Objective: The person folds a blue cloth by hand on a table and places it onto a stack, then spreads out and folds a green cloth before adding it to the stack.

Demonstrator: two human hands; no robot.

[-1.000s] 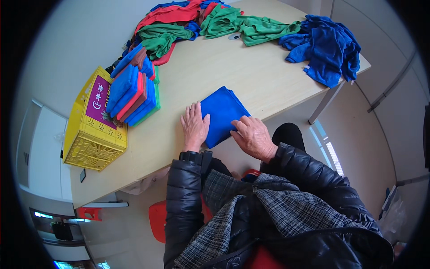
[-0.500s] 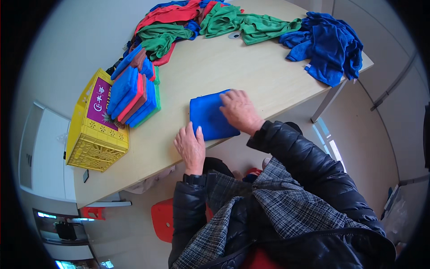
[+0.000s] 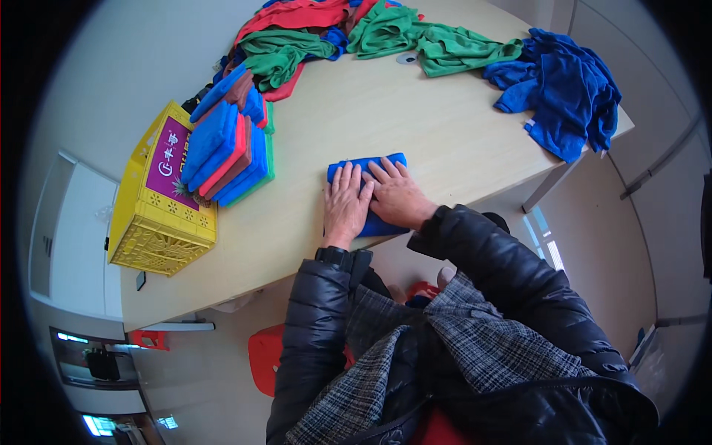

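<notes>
A folded blue cloth (image 3: 382, 225) lies at the near edge of the pale wooden table. Flat on its left part rests my left hand (image 3: 346, 204), fingers stretched out toward the far side. My right hand (image 3: 398, 196) presses on the cloth's middle, its fingers spread, and its fingertips lie close beside the left hand. Both hands cover much of the cloth. To their left stands a pile of folded cloths (image 3: 222, 152) in blue, red, brown and green, leaning by a yellow plastic crate (image 3: 165, 236).
Loose green cloths (image 3: 467, 50) and red cloths (image 3: 291, 18) lie heaped along the table's far side. A crumpled dark blue cloth (image 3: 567, 96) sits at the right end, partly over the edge. Below the table is a red stool (image 3: 265, 356).
My left hand has moved up from the cloth's near left corner onto the cloth. The right hand now lies flatter beside it. The whole view has shifted slightly.
</notes>
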